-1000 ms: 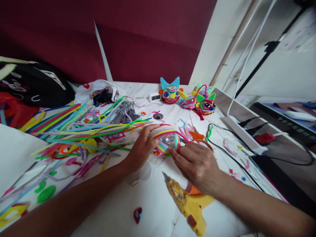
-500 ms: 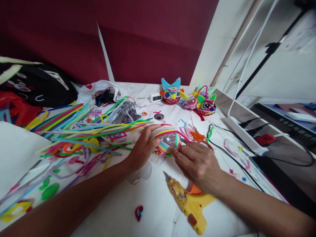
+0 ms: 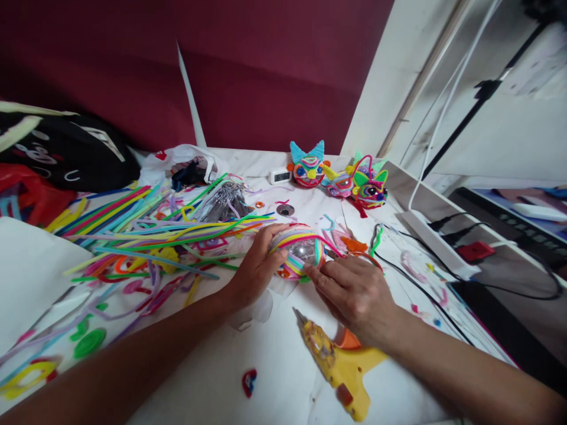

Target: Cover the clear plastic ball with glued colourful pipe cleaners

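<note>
My left hand (image 3: 261,260) grips the left side of a clear plastic ball (image 3: 305,251) banded with rainbow pipe cleaners, thumb in front. My right hand (image 3: 349,289) is closed at the ball's right side, its fingertips touching the ball. An orange scissors handle (image 3: 374,260) sticks out behind its knuckles, and a bit of dark blade shows beside the ball; the fingers partly hide the grip. From the top of the ball, a loose pink pipe cleaner (image 3: 330,243) runs down to the right hand. Below lies a yellow glue gun (image 3: 336,366) with an orange trigger.
Piled pipe cleaners (image 3: 133,236) spread over the left of the white table. Decorated balls with ears (image 3: 308,165) stand at the back, by a small white timer (image 3: 280,176). On the right are a power strip (image 3: 438,245) and a black cable (image 3: 425,289). A small red-blue piece (image 3: 249,382) lies in front.
</note>
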Tool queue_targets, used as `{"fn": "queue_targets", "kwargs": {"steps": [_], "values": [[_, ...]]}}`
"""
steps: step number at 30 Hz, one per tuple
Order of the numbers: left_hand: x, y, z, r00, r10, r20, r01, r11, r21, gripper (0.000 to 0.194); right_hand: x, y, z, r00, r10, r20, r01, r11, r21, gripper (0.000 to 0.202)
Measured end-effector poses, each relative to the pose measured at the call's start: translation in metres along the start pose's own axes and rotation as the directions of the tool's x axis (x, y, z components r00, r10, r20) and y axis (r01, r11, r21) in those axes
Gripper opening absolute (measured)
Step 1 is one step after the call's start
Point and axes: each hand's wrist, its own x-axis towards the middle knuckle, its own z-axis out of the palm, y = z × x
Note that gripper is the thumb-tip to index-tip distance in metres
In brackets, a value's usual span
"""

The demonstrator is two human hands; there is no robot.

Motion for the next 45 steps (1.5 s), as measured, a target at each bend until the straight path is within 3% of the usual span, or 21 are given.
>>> {"fn": "queue_targets", "kwargs": {"steps": [4, 12, 20, 30, 45], "values": [[-0.001, 0.002, 0.002, 1.000, -0.018, 0.009, 0.018, 1.000, -0.016, 0.044, 0.000, 0.000, 0.000, 1.000, -0.011, -0.004, 0.011, 1.000, 0.001, 0.022], [-0.003, 0.010, 0.010, 0.999, 0.023, -0.042, -0.018, 0.994, 0.107, 0.057, 0.000, 0.000, 0.000, 1.000, 0.000, -0.015, 0.000, 1.000, 0.004, 0.022], [-0.003, 0.016, 0.012, 0.996, 0.043, -0.075, -0.029, 0.982, 0.185, 0.055, -0.002, 0.000, -0.003, 1.000, 0.009, 0.009, -0.010, 1.000, 0.022, 0.023], [0.000, 0.018, 0.012, 0.998, -0.004, -0.065, 0.015, 0.988, 0.156, 0.054, -0.001, 0.001, -0.003, 1.000, -0.019, 0.006, 0.019, 1.000, -0.009, 0.026], [0.001, 0.017, 0.012, 0.994, 0.077, -0.082, -0.058, 0.975, 0.214, 0.054, -0.011, 0.009, -0.010, 0.997, -0.031, 0.070, 0.026, 0.997, 0.066, 0.028]]}}
